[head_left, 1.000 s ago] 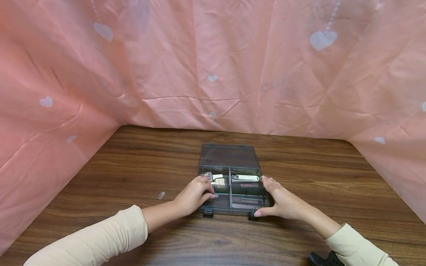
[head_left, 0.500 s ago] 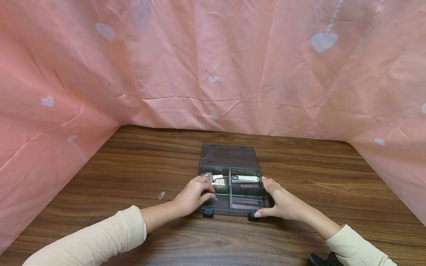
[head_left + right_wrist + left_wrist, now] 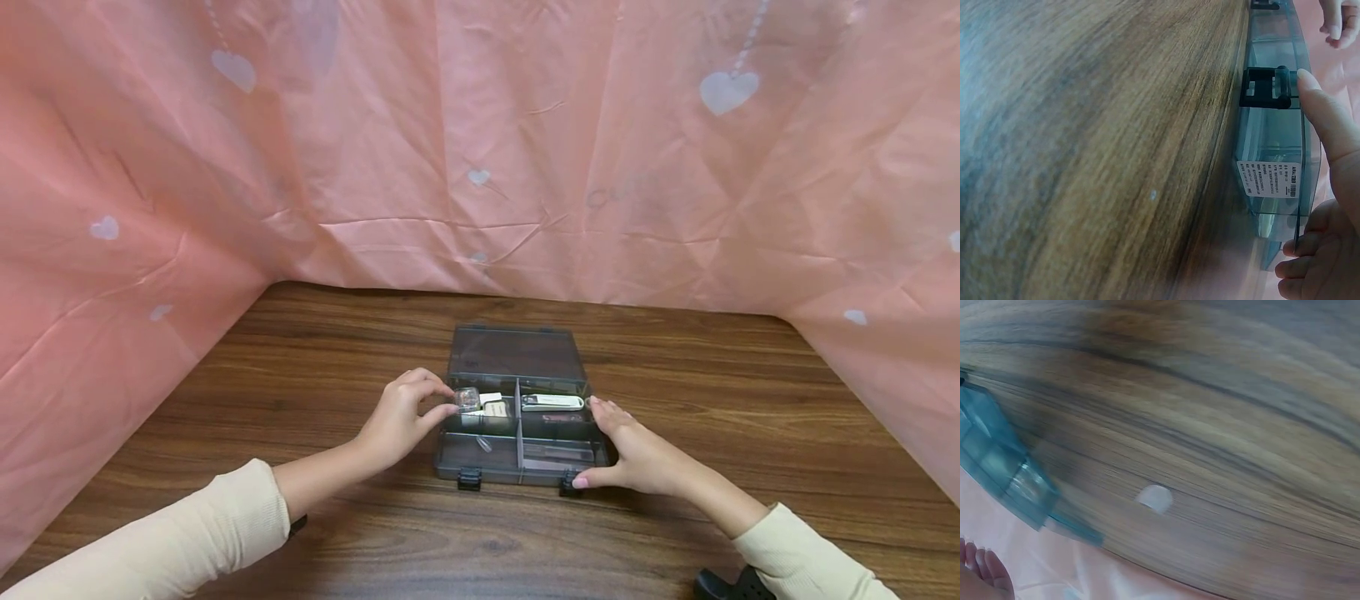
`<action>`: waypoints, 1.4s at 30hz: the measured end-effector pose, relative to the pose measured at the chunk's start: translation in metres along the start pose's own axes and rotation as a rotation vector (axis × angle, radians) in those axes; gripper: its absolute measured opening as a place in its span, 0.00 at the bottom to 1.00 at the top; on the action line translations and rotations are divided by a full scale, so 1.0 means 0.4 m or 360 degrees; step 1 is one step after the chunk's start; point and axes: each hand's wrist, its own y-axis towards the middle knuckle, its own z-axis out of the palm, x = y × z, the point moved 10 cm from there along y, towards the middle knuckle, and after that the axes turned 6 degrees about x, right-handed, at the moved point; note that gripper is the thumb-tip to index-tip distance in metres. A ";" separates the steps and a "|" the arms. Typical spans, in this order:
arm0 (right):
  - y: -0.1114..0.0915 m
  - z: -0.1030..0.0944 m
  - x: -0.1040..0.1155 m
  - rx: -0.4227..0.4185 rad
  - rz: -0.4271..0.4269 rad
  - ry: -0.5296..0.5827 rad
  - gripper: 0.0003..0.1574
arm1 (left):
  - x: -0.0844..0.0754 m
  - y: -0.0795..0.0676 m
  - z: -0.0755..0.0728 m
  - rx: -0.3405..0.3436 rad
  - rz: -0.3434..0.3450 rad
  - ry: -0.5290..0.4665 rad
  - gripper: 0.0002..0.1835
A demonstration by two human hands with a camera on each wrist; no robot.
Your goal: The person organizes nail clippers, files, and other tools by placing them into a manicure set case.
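A grey see-through compartment box point(image 3: 487, 477) lies on the table with its lid point(image 3: 513, 354) folded back. My left hand point(image 3: 393, 421) is at its left edge, thumb and fingertips apart with nothing seen between them. The fingertips are right by a small clear case point(image 3: 467, 400) in the back left compartment. A thin clear curved piece point(image 3: 484, 444) lies in the front left compartment. Another small pale piece point(image 3: 1155, 498) shows on the table in the blurred left wrist view. My right hand point(image 3: 637, 454) holds the box's front right corner, thumb by a black latch point(image 3: 1266, 87), fingers along the side.
White pieces point(image 3: 495, 409) share the back left compartment. A white nail clipper point(image 3: 552, 402) lies in the back right one, and flat clear strips point(image 3: 558, 454) in the front right. Pink fabric point(image 3: 525, 167) hangs around the wooden table point(image 3: 675, 375).
My left hand has let the clear curved piece go in the front left compartment and moved out leftward, its forearm now covering the piece on the table. My right hand stays put.
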 end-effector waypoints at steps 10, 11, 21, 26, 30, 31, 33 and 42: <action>0.001 -0.002 0.001 -0.0021 -0.0021 -0.0015 0.72 | 0.078 -0.044 -0.080 -0.0131 -0.0194 0.0121 0.08; 0.001 -0.001 0.001 -0.0022 -0.0021 -0.0015 0.72 | 0.085 -0.049 -0.087 -0.0137 -0.0209 0.0130 0.08; 0.000 -0.001 -0.001 -0.0020 -0.0018 -0.0008 0.72 | 0.185 -0.127 -0.089 -0.0027 -0.0550 0.0129 0.14; -0.001 -0.001 0.000 -0.0016 -0.0015 -0.0004 0.72 | 0.217 -0.166 -0.082 0.0034 -0.0632 0.0195 0.15; -0.001 -0.002 0.001 -0.0017 -0.0015 -0.0002 0.72 | 0.231 -0.188 -0.079 0.0074 -0.0671 0.0266 0.14; -0.001 -0.002 0.001 -0.0018 -0.0015 -0.0004 0.72 | 0.234 -0.193 -0.078 0.0088 -0.0684 0.0275 0.14; 0.000 -0.002 0.001 -0.0019 -0.0017 -0.0007 0.72 | 0.238 -0.201 -0.076 0.0112 -0.0705 0.0286 0.13; -0.001 -0.003 0.002 -0.0025 -0.0025 -0.0006 0.72 | 0.237 -0.209 -0.071 0.0141 -0.0714 0.0318 0.09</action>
